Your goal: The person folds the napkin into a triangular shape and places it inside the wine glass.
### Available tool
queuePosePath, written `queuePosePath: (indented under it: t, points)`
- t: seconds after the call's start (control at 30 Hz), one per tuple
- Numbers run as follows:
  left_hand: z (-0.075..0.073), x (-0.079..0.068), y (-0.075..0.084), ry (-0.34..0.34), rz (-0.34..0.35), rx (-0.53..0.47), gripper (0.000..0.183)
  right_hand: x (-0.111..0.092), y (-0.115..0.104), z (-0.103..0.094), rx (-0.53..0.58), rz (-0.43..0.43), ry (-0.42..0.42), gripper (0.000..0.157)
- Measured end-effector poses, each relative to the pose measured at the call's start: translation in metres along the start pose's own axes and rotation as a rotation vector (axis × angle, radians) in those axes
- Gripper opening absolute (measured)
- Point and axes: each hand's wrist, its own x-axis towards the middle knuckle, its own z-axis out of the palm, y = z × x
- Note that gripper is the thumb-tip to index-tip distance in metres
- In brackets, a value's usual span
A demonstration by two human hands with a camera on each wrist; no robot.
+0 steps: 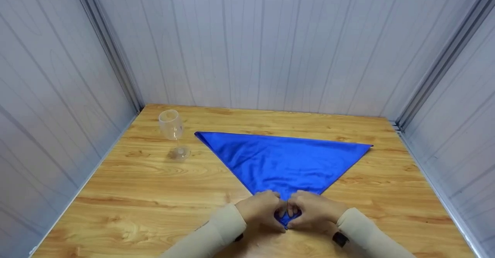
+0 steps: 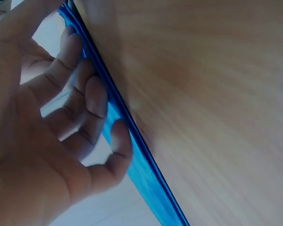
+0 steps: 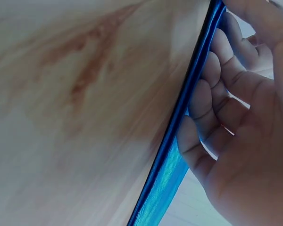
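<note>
Blue cloth (image 1: 284, 159) lies near a clear goblet (image 1: 171, 126).

The cloth (image 1: 278, 161) is plain bright blue. The table (image 1: 131, 196) is honey-yellow with brown wood grain. The walls (image 1: 247, 45) are pale grey with darker streaks. Sleeves (image 1: 224, 226) are cream, the glass (image 1: 171, 125) colourless.
</note>
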Motion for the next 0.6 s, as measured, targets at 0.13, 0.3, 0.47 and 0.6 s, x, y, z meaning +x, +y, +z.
queuePosePath:
  t: [0.13, 0.3, 0.47, 0.6]
  points:
    - [0.0001, 0.0016, 0.0039, -0.025, -0.033, -0.025, 0.036, -0.0014, -0.0005, 0.0010, 0.000, -0.001, 0.011, 0.029]
    - [0.0014, 0.0041, 0.0035, -0.021, -0.035, -0.014, 0.034, -0.0020, -0.0005, 0.0008, 0.008, -0.011, 0.025, 0.028]
    - [0.0019, 0.0054, -0.0013, -0.019, 0.006, -0.018, 0.030, -0.0020, -0.0007, 0.0015, -0.017, -0.033, 0.029, 0.029]
    - [0.0006, 0.0045, -0.0055, -0.013, 0.066, -0.036, 0.025, -0.0029, -0.0009, 0.0022, -0.026, -0.040, 0.051, 0.027]
